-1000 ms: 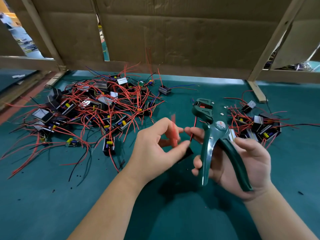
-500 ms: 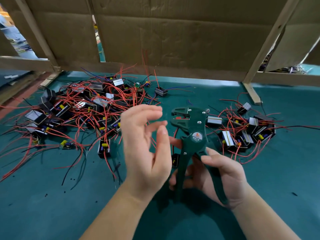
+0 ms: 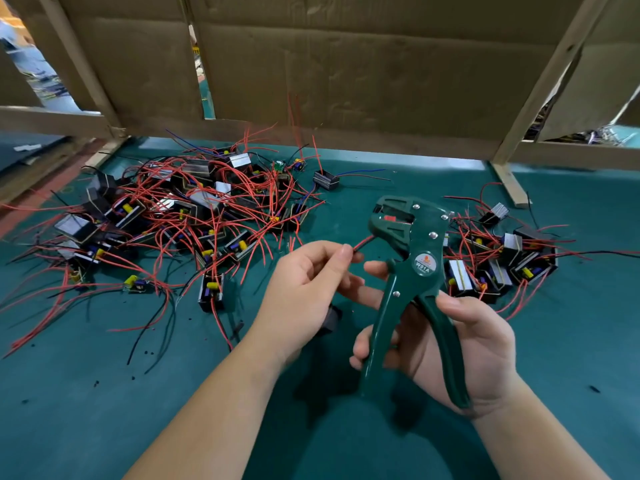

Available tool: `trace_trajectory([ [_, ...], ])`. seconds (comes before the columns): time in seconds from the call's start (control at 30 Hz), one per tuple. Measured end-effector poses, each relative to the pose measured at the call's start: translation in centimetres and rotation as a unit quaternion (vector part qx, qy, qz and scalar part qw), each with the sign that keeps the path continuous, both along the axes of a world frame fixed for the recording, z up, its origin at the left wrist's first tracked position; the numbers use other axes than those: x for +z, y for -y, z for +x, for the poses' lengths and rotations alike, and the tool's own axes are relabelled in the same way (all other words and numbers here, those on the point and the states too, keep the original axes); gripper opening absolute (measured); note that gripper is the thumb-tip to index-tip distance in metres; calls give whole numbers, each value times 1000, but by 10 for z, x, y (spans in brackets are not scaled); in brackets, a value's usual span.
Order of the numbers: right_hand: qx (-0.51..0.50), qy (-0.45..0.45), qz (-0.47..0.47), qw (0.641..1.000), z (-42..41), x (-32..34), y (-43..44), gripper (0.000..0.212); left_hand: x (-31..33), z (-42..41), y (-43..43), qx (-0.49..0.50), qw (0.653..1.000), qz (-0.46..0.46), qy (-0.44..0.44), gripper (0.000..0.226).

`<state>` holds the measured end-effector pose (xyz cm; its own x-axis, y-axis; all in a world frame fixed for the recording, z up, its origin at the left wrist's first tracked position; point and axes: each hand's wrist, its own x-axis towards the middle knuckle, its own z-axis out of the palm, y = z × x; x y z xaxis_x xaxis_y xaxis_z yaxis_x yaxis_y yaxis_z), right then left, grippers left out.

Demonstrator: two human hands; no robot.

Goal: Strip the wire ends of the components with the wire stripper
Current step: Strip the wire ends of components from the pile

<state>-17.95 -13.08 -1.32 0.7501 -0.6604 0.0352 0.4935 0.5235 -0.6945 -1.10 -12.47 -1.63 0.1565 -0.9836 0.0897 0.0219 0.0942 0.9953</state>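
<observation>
Cardboard wall [image 3: 346, 64] on a wooden frame [image 3: 540, 84] fills the top of the frame. Below it, a green mat [image 3: 104, 410] covers the bench across the whole lower half.

Big heap of components [image 3: 180, 216], left of centre: dark blocks, tangled red and black leads spreading toward the left edge. Smaller heap [image 3: 495, 265] at mid right, same parts, packed closer. One stray component [image 3: 325, 180] sits apart, between the heaps and nearer the wall.

Right hand [image 3: 467, 344], lower right of centre, is wrapped round the handles of the green wire stripper [image 3: 412, 268]. Tool held upright off the mat, head toward frame centre, handles spread apart.

Left hand [image 3: 304, 292], centre, just beside the tool's head, pinches a red wire [image 3: 363, 242] between thumb and forefinger. Wire end runs up and right to the lower edge of the head; cannot tell whether it is inside the jaws.

Dark component body [image 3: 330, 318] hangs just under the left hand, mostly hidden.

Small black specks [image 3: 149, 353] scattered on the mat, lower left.
</observation>
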Motion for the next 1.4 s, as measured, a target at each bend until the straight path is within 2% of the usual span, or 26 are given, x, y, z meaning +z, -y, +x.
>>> trace_trajectory([
  [0.1,-40,-19,0,999,-7,1,2,73,3,-2,4,29,991,28,-131,35],
  [0.2,-77,-43,-11,996,-13,1,5,73,5,4,7,46,984,44,-164,39],
  [0.3,-95,-73,-11,993,-14,0,6,75,7,9,7,30,983,41,-177,32],
  [0.57,-67,-45,-11,997,-10,-1,1,77,10,13,3,13,992,10,-125,33],
  [0.8,-51,11,-39,998,-8,5,-3,73,6,3,-2,7,998,-60,2,15],
  [0.93,-71,-3,-35,997,-6,4,-4,75,5,-1,-6,17,994,-79,70,12],
  [1.1,-89,-18,-30,995,-7,4,-3,76,5,-4,-6,43,992,-87,76,13],
  [1.17,-91,-26,-37,995,-7,4,-3,72,5,-4,-5,54,994,-80,54,14],
  [1.3,-33,-34,-68,997,-12,7,-2,68,6,2,0,75,994,-35,-75,20],
  [1.4,-20,-82,-58,995,-16,6,-1,69,10,10,3,62,989,-19,-133,18],
])
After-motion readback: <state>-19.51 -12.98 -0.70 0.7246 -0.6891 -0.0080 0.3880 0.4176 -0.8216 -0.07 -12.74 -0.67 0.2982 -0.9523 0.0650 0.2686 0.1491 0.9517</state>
